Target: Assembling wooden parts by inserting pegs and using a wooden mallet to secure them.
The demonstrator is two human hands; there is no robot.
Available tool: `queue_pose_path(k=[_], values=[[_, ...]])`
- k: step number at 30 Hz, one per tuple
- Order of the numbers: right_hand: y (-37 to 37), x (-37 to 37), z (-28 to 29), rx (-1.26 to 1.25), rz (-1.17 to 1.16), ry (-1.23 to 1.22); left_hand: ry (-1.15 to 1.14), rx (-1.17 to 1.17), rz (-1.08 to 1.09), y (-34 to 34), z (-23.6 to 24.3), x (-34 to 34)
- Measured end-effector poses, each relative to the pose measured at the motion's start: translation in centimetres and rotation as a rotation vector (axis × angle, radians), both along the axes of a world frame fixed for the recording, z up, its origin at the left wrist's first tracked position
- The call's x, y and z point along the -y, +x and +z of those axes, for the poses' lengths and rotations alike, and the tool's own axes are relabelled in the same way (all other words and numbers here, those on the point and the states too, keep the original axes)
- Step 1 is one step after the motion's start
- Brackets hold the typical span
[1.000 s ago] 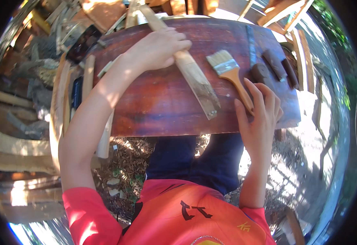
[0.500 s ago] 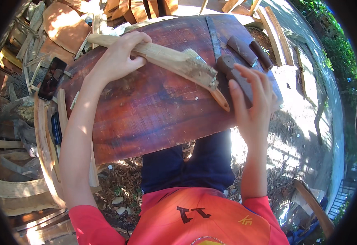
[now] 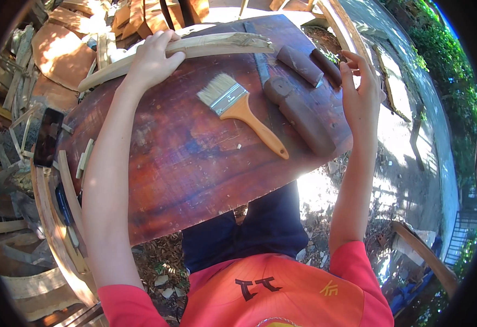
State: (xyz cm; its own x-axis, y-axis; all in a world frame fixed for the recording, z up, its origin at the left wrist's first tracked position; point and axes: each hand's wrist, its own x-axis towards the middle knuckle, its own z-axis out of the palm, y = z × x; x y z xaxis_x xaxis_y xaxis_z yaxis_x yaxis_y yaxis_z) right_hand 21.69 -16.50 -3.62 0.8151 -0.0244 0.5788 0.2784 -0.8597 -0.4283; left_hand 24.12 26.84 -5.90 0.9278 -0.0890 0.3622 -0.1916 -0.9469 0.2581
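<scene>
My left hand [image 3: 154, 61] is closed around a curved piece of pale wood [image 3: 211, 46], rough at its right end, over the far edge of the brown tabletop [image 3: 173, 191]. My right hand [image 3: 362, 90] is raised at the table's right edge with fingers loosely bent and apart, nothing seen in them. Nearest to it is a thin dark brown roll [image 3: 325, 66], with a wider brown roll [image 3: 300, 65] beside that. A long brown block with a rounded end [image 3: 301, 117] lies by a flat metal strip [image 3: 260, 70]. Mid-table rests a paintbrush [image 3: 242, 110] with an orange handle.
A phone [image 3: 48, 137] stands at the table's left, near upright wooden strips [image 3: 70, 185]. Wood offcuts are heaped on the left and beyond the table. A curved board [image 3: 347, 27] is at the far right, and another [image 3: 426, 255] leans at the lower right.
The wood piece has moved away to the far edge in my left hand, uncovering the paintbrush. My right hand has moved off the brown block, up and to the right.
</scene>
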Motion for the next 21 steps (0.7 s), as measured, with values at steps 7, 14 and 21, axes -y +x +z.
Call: queue_pose_path(k=[7,14,21], values=[[0.0,-0.5,-0.4,-0.023,0.037,-0.07,0.023,0.068,0.089,0.9,-0.7,0.3],[1.7,-5.1,1.6,-0.058,0.626,-0.196,0.04,0.149,0.134,2.7,-1.7,0.4],[1.3,-8.0,1.1,-0.352,0.681,-0.436,0.073,0.122,0.239,3.8,-2.4,1.4]])
